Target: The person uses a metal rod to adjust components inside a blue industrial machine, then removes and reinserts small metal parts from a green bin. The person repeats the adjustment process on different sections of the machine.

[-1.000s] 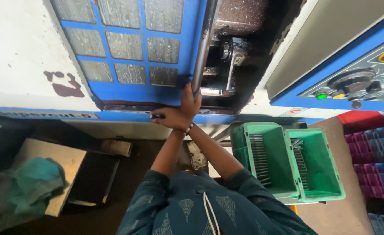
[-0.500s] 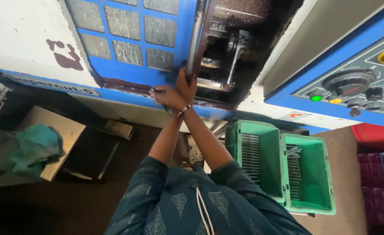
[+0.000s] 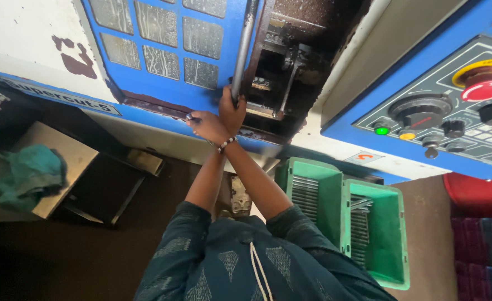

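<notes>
Both hands [image 3: 219, 120] on the upright grey door handle [image 3: 244, 47], long axis vertical.

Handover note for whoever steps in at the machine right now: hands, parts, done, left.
Right hand: closed around the lower end of the door handle, the grey vertical bar on the blue windowed door.
Left hand: crossed under the right wrist, fingertips on the door's lower edge; whether it holds anything is unclear.
Door: partly open, dark machine chamber exposed beside it.
Parts: two green bins below the control panel, each with thin metal rods inside.
Done: both hands are on the door.
Left: the door sits short of either end of its travel; rods are in the bins.
</notes>
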